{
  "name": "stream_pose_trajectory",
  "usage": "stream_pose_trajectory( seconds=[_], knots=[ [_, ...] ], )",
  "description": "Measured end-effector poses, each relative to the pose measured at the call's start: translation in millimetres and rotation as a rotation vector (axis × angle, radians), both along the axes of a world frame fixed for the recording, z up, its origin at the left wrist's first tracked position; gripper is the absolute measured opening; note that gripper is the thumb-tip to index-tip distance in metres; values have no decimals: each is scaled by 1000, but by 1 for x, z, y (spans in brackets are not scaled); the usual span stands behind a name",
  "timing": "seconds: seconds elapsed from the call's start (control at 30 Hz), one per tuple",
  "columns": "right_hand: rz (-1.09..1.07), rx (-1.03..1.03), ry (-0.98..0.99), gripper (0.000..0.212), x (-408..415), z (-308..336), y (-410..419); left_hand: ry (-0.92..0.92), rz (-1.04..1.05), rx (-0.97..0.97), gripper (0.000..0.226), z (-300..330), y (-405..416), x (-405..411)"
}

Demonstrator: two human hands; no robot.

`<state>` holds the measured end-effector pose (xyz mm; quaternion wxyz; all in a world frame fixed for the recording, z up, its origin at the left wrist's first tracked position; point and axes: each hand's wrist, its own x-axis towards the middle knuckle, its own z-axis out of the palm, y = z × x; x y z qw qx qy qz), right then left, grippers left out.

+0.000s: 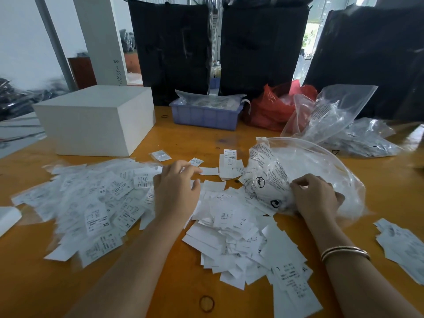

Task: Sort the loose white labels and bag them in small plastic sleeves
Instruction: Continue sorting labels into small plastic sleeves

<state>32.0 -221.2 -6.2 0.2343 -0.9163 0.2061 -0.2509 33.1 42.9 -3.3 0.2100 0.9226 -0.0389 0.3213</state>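
Note:
Loose white labels (pixel 231 228) lie heaped across the middle of the orange table (pixel 160 283). To the left, a spread of labels in small clear sleeves (pixel 91 203) shows sizes XS, S and XL. My left hand (pixel 176 191) hovers over the pile's centre with relaxed, spread fingers that reach toward a blank label (pixel 209 171). My right hand (pixel 316 196) pinches the printed plastic of a large clear zip bag (pixel 298 166) that lies on the table at the right. A small stack of XL labels (pixel 229 164) sits behind the pile.
A white box (pixel 96 120) stands at the back left. A blue tray (pixel 204 115) with bagged items, a red plastic bag (pixel 270 106) and more clear bags (pixel 344 125) line the back. Another label stack (pixel 403 246) lies at the right edge. A rubber band (pixel 206 304) rests near me.

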Motion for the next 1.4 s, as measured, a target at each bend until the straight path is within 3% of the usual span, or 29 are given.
stream_pose_trajectory(
  seconds=[0.2, 0.33, 0.47, 0.6, 0.73, 0.83, 0.93, 1.0, 1.23, 1.3, 1.4],
  knots=[
    [-8, 136, -248, 7, -3, 5, 2, -82, -318, -53, 16, 0, -13, -3],
    [300, 160, -538, 9, -18, 16, 19, 76, -521, -213, 17, 2, -17, -7],
    [697, 367, -317, 30, -32, 18, 56, 410, -701, -365, 43, 7, -20, -10],
    [934, 590, -158, 35, -37, 16, 69, 520, -755, -510, 67, 6, -21, -9],
    [937, 724, -182, 36, -34, 14, 66, 433, -653, -749, 21, 5, -18, -5],
    [847, 543, -59, 32, -30, 11, 63, 366, -582, -953, 11, 5, -16, -4],
    [902, -16, 198, 37, -26, 3, 65, 345, -531, -1049, 10, 7, -15, -4],
    [958, -243, 204, 41, -23, -1, 68, 344, -554, -1100, 7, 9, -15, -6],
    [888, -294, -14, 28, -23, 0, 64, 295, -486, -1085, 17, 12, -17, -9],
    [812, -195, -64, 26, -23, 1, 65, 297, -482, -1062, 23, 13, -17, -9],
    [690, 171, -152, 15, -24, 4, 66, 308, -486, -1002, 20, 13, -18, -9]
  ],
)
